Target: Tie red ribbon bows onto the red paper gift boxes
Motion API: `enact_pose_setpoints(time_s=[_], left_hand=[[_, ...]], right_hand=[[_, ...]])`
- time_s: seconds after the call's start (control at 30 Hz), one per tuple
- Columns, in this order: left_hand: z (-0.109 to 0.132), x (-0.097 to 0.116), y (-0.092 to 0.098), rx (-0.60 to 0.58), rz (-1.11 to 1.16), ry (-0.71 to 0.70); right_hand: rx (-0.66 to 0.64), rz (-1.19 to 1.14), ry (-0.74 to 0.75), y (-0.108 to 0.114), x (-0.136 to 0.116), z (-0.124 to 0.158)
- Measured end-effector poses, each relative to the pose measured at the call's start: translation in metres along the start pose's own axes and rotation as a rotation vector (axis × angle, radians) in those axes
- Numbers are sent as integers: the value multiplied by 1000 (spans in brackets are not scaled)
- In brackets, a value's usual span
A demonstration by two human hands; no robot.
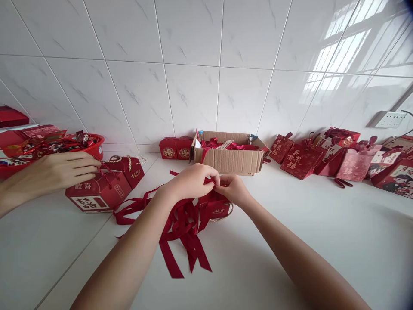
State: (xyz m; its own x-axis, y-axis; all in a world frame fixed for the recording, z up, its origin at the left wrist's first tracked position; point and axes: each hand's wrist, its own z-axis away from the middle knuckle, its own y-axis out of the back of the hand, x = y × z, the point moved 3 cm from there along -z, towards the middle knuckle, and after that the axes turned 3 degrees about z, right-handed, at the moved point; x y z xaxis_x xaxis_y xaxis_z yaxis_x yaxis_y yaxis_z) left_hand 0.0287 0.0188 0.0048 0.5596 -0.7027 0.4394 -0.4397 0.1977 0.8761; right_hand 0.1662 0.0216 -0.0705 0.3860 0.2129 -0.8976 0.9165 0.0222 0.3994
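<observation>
Both of my hands meet at the middle of the table, fingers pinched on a dark red ribbon [211, 184]. My left hand [192, 181] is closed on it from the left. Opposite, my right hand [235, 189] is closed too, its fingertips nearly touching the left ones. Just below them is a small red gift box [218, 211] with gold lettering and a gold cord handle, partly hidden by my hands and ribbon. A loose pile of cut red ribbons [183, 224] lies beside the box, under my left forearm.
Another person's hand [61, 170] reaches in from the left to a red box [100, 193] with a cord handle. Behind it sits a red basin [100, 140] of wrapped sweets. An open cardboard box [229, 161] holds ribbons. Several red gift boxes [303, 159] stand at right.
</observation>
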Motion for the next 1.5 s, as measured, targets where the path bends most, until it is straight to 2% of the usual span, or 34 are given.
enact_pose_setpoints(time_s=[0.2, 0.4, 0.57, 0.8, 1.0, 1.1, 1.23, 1.4, 1.43, 1.5], left_hand=[[-2, -5, -1, 62, 65, 54], [-4, -8, -3, 72, 107, 76], [-6, -14, -5, 83, 147, 75], [-13, -23, -7, 218, 459, 94], [-17, -19, -13, 163, 853, 105], [-14, -13, -9, 159, 898, 74], [-10, -5, -2, 216, 899, 53], [-14, -1, -7, 261, 1069, -66], [-16, -4, -9, 271, 1074, -46], [-19, -14, -12, 335, 1018, 91]], right_hand=[[-94, -48, 32, -2, -1, 3], [-169, -33, 89, -4, -2, 5], [-133, -11, 103, -5, 0, 4], [-136, -18, 101, -6, -1, 4], [-124, -24, 73, -7, 0, 4], [-140, -43, 74, -8, 0, 4], [-161, -66, 64, -8, -1, 5], [-150, -59, 63, -8, -3, 6], [-145, -65, 52, -9, -3, 6], [-135, -86, 22, -9, -2, 5]])
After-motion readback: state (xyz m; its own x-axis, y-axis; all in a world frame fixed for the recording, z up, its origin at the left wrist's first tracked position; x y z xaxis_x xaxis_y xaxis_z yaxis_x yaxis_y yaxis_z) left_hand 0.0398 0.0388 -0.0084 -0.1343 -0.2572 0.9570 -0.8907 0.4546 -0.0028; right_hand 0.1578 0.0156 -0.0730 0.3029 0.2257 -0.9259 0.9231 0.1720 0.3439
